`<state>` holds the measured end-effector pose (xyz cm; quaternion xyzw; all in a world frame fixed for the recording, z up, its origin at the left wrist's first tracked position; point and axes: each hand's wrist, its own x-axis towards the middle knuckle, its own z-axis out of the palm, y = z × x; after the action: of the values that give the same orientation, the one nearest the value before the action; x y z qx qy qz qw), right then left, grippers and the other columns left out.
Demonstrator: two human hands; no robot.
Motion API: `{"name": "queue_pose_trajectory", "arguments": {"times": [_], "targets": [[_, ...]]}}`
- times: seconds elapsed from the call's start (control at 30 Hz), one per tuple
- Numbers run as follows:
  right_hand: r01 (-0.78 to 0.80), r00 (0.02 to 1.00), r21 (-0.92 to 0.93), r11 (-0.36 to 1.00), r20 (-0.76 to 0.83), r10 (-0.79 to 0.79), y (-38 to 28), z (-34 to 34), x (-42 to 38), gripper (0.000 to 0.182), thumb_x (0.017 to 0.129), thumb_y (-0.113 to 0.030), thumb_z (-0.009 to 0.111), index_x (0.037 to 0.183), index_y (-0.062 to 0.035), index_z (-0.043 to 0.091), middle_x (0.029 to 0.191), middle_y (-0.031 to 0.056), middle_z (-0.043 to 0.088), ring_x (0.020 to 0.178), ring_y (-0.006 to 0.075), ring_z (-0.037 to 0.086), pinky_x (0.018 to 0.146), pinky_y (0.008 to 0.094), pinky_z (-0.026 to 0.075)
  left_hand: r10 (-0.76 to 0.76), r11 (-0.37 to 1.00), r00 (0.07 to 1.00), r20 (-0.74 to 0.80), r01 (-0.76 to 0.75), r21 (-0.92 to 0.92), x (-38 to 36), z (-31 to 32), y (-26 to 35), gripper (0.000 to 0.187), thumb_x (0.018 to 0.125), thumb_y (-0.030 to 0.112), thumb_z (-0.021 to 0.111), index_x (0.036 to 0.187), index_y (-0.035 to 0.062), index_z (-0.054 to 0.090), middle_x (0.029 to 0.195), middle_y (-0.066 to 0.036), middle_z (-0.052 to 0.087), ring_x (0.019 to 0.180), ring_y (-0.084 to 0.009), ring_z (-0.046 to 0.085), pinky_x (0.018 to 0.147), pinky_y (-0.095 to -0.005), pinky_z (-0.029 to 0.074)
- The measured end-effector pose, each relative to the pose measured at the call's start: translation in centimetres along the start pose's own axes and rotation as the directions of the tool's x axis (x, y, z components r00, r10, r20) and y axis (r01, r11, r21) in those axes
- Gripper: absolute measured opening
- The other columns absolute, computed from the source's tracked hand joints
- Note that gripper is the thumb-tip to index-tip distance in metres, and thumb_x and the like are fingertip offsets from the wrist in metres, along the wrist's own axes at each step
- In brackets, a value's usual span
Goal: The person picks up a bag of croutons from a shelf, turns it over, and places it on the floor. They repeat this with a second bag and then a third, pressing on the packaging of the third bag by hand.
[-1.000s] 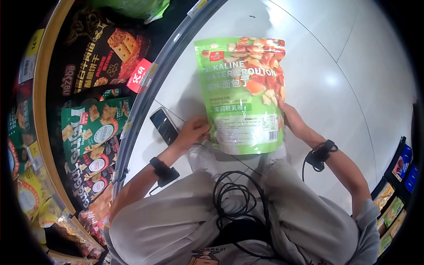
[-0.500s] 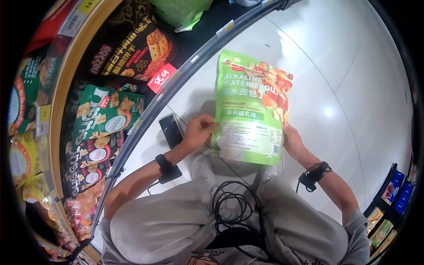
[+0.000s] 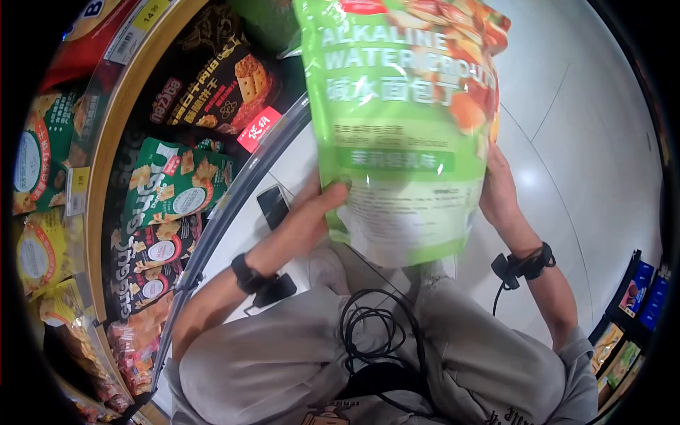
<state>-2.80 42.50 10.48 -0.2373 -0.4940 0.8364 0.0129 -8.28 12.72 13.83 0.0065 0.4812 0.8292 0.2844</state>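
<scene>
A large green crouton bag [image 3: 397,170] with printed bread pieces is held upright close to the camera, its front facing me. My left hand [image 3: 319,209] grips the lower left edge, thumb on the front and the other fingers hidden behind. At the right edge, my right hand [image 3: 500,185] holds the bag, with its fingertips partly hidden behind it. Both wrists wear black straps with small devices.
At the left, a curved shelf [image 3: 113,149] holds a black biscuit bag [image 3: 212,78], a green snack bag [image 3: 177,185] and other packets. A phone [image 3: 273,205] lies on the tiled floor. Coiled black cable [image 3: 375,336] rests between my legs. Another rack [image 3: 623,319] stands at the right.
The green bag has come up closer to the camera and looks larger. Both hands have moved with it, and my left thumb now lies over its front.
</scene>
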Motion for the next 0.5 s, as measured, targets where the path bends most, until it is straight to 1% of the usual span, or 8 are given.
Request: {"name": "queue_pose_trajectory", "arguments": {"times": [0.03,0.07,0.13,0.17,0.23,0.3,0.47,0.5], "targets": [[-0.003,1.0,-0.001,1.0,0.004,0.003,0.2,-0.1,0.2,0.042,0.106,-0.031,0.039,0.131,0.0008,0.05,0.12,0.007,0.061,0.107,0.0127,0.06,0.09,0.029,0.051,-0.176,0.984,0.981,0.087,0.173,0.038,0.2,-1.7,-1.1,0.056,0.09,0.016,0.068,0.137,0.0002,0.043,0.131,-0.011,0.054,0.12,-0.0197,0.051,0.1,-0.0341,0.041],[-0.022,0.999,-0.044,0.999,0.035,0.024,0.6,-0.4,0.5,0.042,0.106,-0.032,0.04,0.129,0.0013,0.051,0.118,0.0073,0.062,0.104,0.0123,0.061,0.088,0.0286,0.051,-0.347,0.938,0.922,0.17,0.336,0.091,0.3,-2.3,-1.4,0.065,0.089,0.021,0.07,0.142,0.001,0.038,0.137,-0.012,0.05,0.127,-0.022,0.047,0.105,-0.037,0.038],[-0.028,0.996,-0.125,0.992,0.076,0.037,1.4,-0.8,0.3,0.042,0.106,-0.033,0.04,0.124,0.0021,0.054,0.112,0.0076,0.064,0.097,0.0111,0.062,0.085,0.0274,0.051,-0.349,0.935,0.921,0.176,0.329,0.134,0.0,-2.7,-1.9,0.064,0.088,0.021,0.07,0.141,0.0014,0.039,0.138,-0.013,0.05,0.128,-0.0221,0.047,0.106,-0.0372,0.038],[-0.026,0.997,-0.121,0.992,0.069,0.034,1.6,-0.6,0.1,0.042,0.106,-0.033,0.04,0.124,0.0021,0.054,0.112,0.0076,0.064,0.097,0.0111,0.062,0.085,0.0274,0.051,-0.351,0.93,0.918,0.184,0.319,0.182,-0.1,-2.7,-1.9,0.063,0.088,0.02,0.07,0.141,0.0018,0.04,0.139,-0.013,0.05,0.128,-0.0222,0.047,0.106,-0.0375,0.038],[-0.059,0.997,-0.097,0.994,0.049,0.064,2.0,0.0,-0.4,0.042,0.106,-0.034,0.04,0.121,0.0022,0.055,0.112,0.0075,0.064,0.096,0.011,0.062,0.085,0.0272,0.051,-0.342,0.931,0.92,0.193,0.302,0.206,-0.4,-3.1,-2.5,0.06,0.089,0.016,0.069,0.14,0.0023,0.042,0.138,-0.012,0.052,0.126,-0.0213,0.049,0.105,-0.0368,0.04],[-0.067,0.995,-0.1,0.993,0.063,0.073,2.1,0.0,-0.3,0.043,0.106,-0.035,0.04,0.121,0.0019,0.055,0.111,0.0068,0.064,0.096,0.0106,0.062,0.084,0.027,0.051,-0.357,0.928,0.923,0.147,0.333,0.165,-0.7,-2.9,-2.4,0.056,0.089,0.014,0.068,0.139,0.0016,0.044,0.135,-0.012,0.055,0.123,-0.0205,0.052,0.103,-0.0359,0.042],[-0.076,0.993,-0.109,0.991,0.084,0.085,1.8,0.2,0.3,0.043,0.106,-0.036,0.041,0.122,0.0013,0.055,0.105,0.0043,0.065,0.087,0.007,0.061,0.074,0.0249,0.051,-0.37,0.924,0.922,0.114,0.354,0.144,-0.4,-3.4,-2.1,0.054,0.09,0.015,0.068,0.137,0.0006,0.046,0.132,-0.012,0.057,0.121,-0.0206,0.053,0.102,-0.0358,0.043],[-0.078,0.993,-0.11,0.991,0.077,0.086,1.8,0.2,0.3,0.043,0.106,-0.036,0.041,0.122,0.0013,0.055,0.105,0.0043,0.065,0.087,0.007,0.061,0.074,0.0249,0.051,-0.374,0.924,0.922,0.104,0.36,0.131,-0.3,-3.4,-2.1,0.054,0.09,0.016,0.068,0.137,0.0006,0.047,0.132,-0.012,0.057,0.122,-0.0206,0.053,0.102,-0.0359,0.043]]}}
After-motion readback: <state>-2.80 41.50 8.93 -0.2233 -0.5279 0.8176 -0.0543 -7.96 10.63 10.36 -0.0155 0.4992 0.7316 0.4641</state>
